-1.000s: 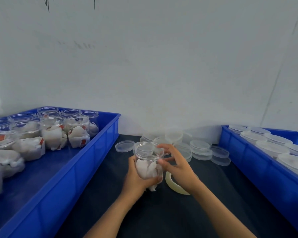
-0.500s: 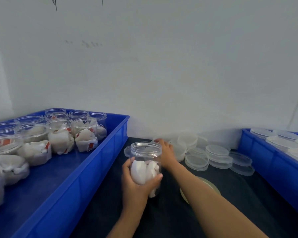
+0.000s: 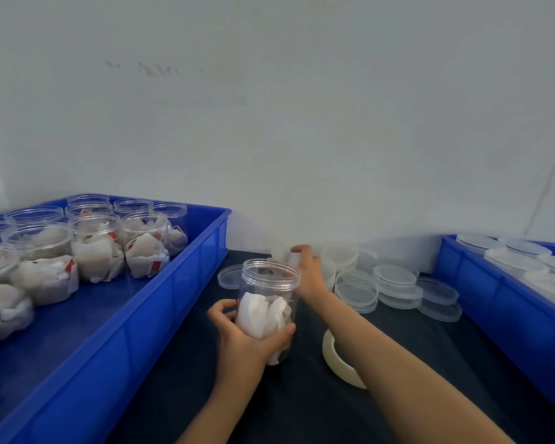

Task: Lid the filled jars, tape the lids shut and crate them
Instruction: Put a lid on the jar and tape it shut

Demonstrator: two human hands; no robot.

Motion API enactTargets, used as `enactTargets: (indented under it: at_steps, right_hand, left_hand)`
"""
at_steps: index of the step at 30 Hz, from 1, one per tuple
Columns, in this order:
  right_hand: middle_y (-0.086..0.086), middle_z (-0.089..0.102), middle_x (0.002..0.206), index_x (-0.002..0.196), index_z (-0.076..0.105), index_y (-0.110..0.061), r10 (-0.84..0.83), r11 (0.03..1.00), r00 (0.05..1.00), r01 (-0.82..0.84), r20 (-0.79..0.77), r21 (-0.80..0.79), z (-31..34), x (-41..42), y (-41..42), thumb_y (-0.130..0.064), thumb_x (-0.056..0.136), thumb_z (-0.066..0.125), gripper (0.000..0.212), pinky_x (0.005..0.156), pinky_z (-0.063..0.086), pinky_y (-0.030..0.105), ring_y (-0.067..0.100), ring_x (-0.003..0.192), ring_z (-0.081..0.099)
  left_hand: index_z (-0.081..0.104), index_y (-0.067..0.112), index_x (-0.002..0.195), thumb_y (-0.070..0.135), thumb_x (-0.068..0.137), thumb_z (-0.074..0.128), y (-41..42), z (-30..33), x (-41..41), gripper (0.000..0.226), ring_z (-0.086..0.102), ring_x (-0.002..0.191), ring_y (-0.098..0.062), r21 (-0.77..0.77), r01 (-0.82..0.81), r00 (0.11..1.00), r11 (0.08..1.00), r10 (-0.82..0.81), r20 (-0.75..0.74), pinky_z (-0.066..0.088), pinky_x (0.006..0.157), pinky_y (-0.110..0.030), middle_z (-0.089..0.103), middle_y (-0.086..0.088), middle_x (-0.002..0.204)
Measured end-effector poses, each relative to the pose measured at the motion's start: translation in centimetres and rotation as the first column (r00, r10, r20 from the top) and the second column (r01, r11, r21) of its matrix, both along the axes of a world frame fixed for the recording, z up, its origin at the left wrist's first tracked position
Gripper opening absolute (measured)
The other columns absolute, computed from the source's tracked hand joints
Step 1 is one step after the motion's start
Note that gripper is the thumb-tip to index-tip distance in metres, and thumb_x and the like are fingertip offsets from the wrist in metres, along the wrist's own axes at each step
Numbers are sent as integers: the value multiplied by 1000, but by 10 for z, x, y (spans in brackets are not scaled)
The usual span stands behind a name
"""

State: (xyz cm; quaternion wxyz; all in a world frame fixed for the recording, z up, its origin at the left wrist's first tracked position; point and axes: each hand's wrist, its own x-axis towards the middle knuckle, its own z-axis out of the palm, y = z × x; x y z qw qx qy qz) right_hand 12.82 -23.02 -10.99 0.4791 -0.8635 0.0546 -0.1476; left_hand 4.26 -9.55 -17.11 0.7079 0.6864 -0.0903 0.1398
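The working strip of dark bench (image 3: 302,408) is bounded by the left blue crate (image 3: 161,318), the right blue crate (image 3: 481,312) and the wall behind. A tape roll (image 3: 337,363) lies just right of centre, partly under the right forearm. The left hand (image 3: 247,334) grips the open filled jar (image 3: 269,302) upright, fingers and thumb curled round its lower body. The right hand (image 3: 308,270) reaches behind the jar into the loose lids (image 3: 394,280); its fingers curl on a blurred lid (image 3: 284,253). Unlidded filled jars (image 3: 96,248) stand in the left crate.
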Motion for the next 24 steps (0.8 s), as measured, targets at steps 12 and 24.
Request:
enactTargets:
  at_steps: [12, 24]
  right_hand:
    - [3, 63, 122, 127, 51, -39, 159, 819, 961, -256, 225, 514, -2, -184, -42, -64, 89, 50, 46, 84, 58, 42, 19, 105, 66]
    - [-18, 42, 126, 123, 48, -61, 40, 923, 946, -159, 323, 350, -21, -184, -34, -54, 79, 55, 46, 79, 57, 27, -3, 99, 62]
  left_hand:
    - [49, 48, 110, 48, 44, 91, 0, 19, -35, 78, 63, 92, 2, 246, 325, 932, 913, -354, 82, 52, 71, -17, 65, 18, 104]
    - [54, 52, 121, 47, 47, 93, 3, 28, -39, 84, 53, 112, 6, 392, 317, 922, 864, -378, 87, 47, 99, -27, 55, 22, 122]
